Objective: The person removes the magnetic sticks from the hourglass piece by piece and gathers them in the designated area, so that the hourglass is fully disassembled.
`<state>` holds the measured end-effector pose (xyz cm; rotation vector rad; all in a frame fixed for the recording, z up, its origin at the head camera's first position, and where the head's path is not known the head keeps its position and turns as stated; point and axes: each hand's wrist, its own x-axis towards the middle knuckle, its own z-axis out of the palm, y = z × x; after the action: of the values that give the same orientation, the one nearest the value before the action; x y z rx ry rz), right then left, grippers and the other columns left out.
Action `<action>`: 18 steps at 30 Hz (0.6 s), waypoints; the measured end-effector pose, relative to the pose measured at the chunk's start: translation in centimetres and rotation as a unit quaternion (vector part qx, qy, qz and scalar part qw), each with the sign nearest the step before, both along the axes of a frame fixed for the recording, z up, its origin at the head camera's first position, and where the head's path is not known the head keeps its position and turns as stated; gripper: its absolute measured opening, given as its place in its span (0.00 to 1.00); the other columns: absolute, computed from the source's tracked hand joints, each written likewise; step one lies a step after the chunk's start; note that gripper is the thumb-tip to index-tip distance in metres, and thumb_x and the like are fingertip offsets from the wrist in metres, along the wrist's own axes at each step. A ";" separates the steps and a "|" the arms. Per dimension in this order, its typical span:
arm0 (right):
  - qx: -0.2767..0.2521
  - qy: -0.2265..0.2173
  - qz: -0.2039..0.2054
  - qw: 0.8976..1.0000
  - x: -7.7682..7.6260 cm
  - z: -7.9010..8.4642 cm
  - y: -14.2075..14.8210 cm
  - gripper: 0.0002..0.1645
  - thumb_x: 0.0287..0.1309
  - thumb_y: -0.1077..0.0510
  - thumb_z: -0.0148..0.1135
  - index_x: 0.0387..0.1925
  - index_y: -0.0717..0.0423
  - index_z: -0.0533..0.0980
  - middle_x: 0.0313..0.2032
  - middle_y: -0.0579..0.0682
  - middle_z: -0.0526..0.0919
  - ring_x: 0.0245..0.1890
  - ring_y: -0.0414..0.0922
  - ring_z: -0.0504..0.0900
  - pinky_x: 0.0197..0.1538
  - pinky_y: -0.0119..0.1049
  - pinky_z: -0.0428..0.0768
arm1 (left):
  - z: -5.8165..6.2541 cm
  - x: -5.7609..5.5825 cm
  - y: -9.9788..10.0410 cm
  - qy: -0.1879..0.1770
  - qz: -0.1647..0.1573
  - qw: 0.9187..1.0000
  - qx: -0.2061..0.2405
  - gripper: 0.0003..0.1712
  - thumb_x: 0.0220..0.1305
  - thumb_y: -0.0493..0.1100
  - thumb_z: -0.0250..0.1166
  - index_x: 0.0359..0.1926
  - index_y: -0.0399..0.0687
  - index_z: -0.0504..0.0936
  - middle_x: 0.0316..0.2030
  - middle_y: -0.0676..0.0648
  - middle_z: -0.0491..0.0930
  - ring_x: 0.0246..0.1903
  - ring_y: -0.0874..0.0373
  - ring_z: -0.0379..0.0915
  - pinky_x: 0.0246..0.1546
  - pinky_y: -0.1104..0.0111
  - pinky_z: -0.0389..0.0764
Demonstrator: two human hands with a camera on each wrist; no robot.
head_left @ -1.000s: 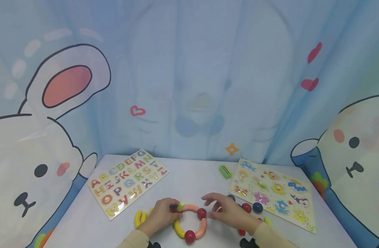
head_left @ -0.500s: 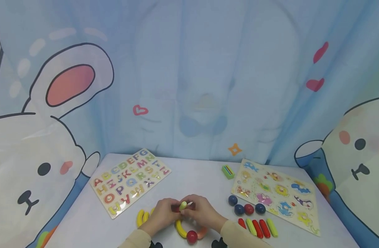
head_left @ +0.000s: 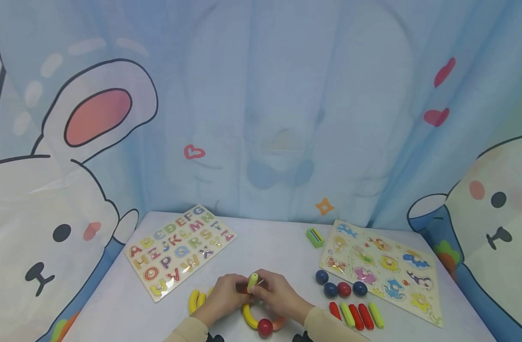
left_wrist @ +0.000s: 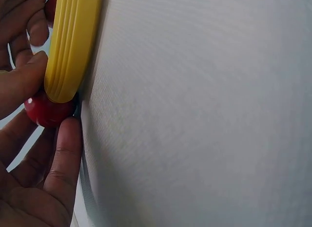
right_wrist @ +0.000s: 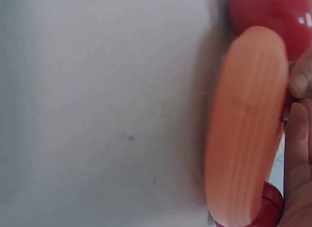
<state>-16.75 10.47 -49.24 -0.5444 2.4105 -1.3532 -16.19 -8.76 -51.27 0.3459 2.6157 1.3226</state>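
Note:
A ring of curved yellow (left_wrist: pixel 75 42) and orange (right_wrist: pixel 246 129) sticks joined by red balls lies in front of me. Its front red ball (head_left: pixel 265 327) shows below my hands. At the back of the ring, my left hand (head_left: pixel 226 295) grips another red ball (left_wrist: pixel 48 110) between thumb and fingers, by the yellow stick's end. A short light green stick (head_left: pixel 253 282) stands up there, pinched by my right hand (head_left: pixel 279 294). Both hands meet at this spot and hide most of the ring's back in the head view.
Curved yellow sticks (head_left: pixel 195 300) lie left of my left hand. To the right are blue balls (head_left: pixel 330 289), a red ball (head_left: pixel 344 289) and a row of red and green sticks (head_left: pixel 356 317). Behind stand an alphabet board (head_left: pixel 179 251), an animal puzzle board (head_left: pixel 382 270) and a green striped block (head_left: pixel 315 237).
My right hand has moved left from the ring's right side to the green stick beside my left hand, uncovering the balls and sticks on the right. The left hand has stayed at its ball.

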 end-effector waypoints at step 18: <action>-0.030 0.028 -0.131 0.990 3.1 4.1 14.6 0.37 0.61 0.64 0.67 0.68 0.43 0.65 0.48 0.58 0.74 0.39 0.52 0.82 0.41 0.39 0.85 | 0.3 0.2 0.4 -0.029 0.023 0.999 -0.006 0.17 0.51 0.44 0.78 0.44 0.55 0.86 0.37 0.57 0.80 0.41 0.58 0.75 0.47 0.56 0.79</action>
<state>-13.62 25.03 -45.11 -0.2893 2.5654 -1.5382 -15.96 -8.35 -51.00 0.2432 2.5963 1.3113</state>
